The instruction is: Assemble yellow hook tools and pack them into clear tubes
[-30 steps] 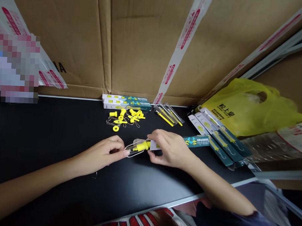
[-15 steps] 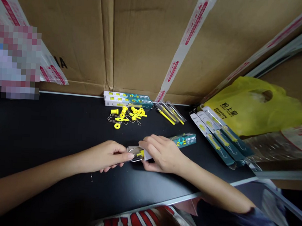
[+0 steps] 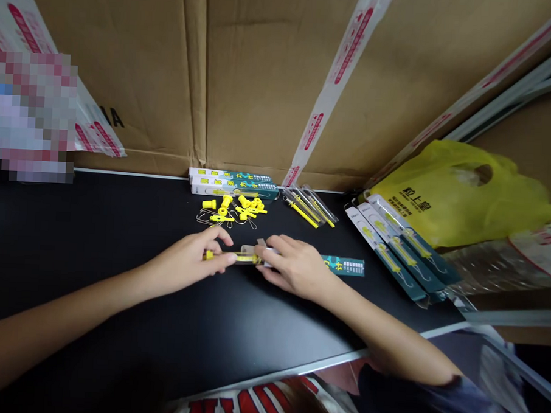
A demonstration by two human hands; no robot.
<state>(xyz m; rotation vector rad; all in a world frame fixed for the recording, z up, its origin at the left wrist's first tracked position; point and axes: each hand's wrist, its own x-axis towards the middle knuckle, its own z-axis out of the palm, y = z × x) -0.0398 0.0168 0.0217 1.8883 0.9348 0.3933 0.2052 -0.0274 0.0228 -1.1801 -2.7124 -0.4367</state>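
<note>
Left hand (image 3: pixel 195 258) with grip on yellow tube (image 3: pixel 246 258), right hand (image 3: pixel 298 265) likewise on "力计" carton (image 3: pixel 351 267)

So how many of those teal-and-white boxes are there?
6 that I can see: one box in the right hand, two boxes at the back by the cardboard, and three boxes beside the yellow bag. Others may be hidden.
</note>
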